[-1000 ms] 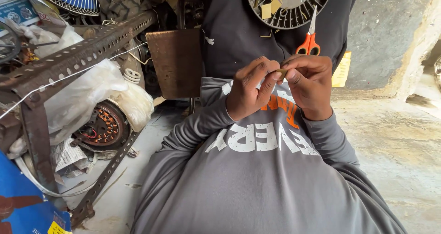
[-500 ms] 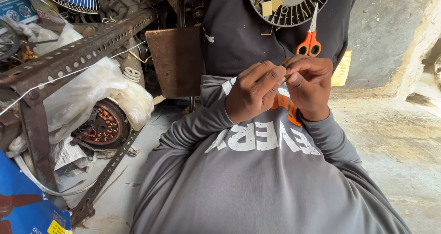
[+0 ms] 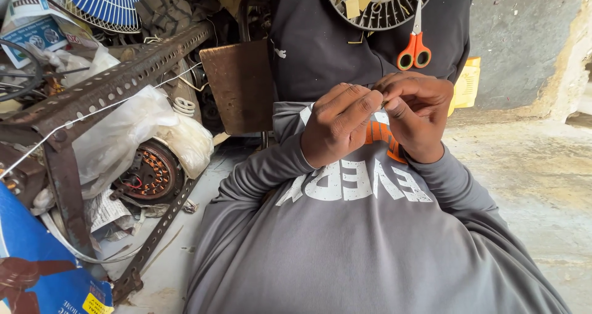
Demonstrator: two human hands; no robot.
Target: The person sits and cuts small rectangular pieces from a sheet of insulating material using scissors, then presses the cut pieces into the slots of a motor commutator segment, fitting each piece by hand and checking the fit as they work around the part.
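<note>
- Hands are held together in front of the chest, over the grey long-sleeved shirt [image 3: 370,246], with the fingertips of both meeting at one spot.
- Left hand [image 3: 338,126]: the fingers are curled and pressed together, the thumb and forefinger pinched on something very small at the meeting point.
- Right hand [image 3: 419,114]: the fingers are likewise bunched, the tips closed against those of the left hand.
- What is pinched cannot be made out; it is hidden between the fingertips and is too small to be named, though it appears thin, like a wire or a sliver.
- Orange-handled scissors [image 3: 414,46] are seen just above the hands, blades upward, lying against a round slotted motor part [image 3: 382,6] that rests on a dark lap opposite.
- To the left, a rusty perforated angle-iron frame [image 3: 105,89], a blue fan guard [image 3: 105,0], a copper-wound stator [image 3: 147,175] and white plastic bags [image 3: 123,135] are piled closely.
- Risk, as judged: the small piece could be dropped if the pinch is loosened, and it would be hard to find in the clutter or on the concrete floor [image 3: 530,178].
- A thin piece could also be bent or snapped if it is pulled too hard between both hands.
- The scissors' points are close to the knuckles, so a sudden upward jerk could bring the hands against them.
</note>
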